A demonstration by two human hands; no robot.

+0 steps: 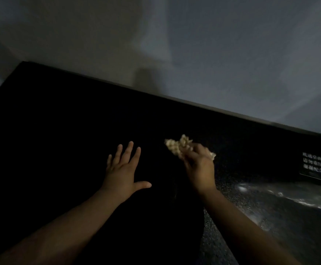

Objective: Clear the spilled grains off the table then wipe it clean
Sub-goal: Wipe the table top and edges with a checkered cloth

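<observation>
head view, dim and blurry. left hand (124, 169) reaches forward palm down, fingers straight and spread, thumb out to the right, released over the dark worktop (60, 131); can't tell if it touches. right hand (198, 163) is just to its right, fingers curled, grasping a pale crumpled wad (178, 146), cloth or paper unclear. both forearms are bare, coming in from the bottom edge. fine pale specks (232, 190), maybe grains, dot the worktop right of the right wrist. sign (313, 165) with white characters far right.

Bare forearms (75, 217), bare left hand (122, 170) and right hand (200, 168)
</observation>
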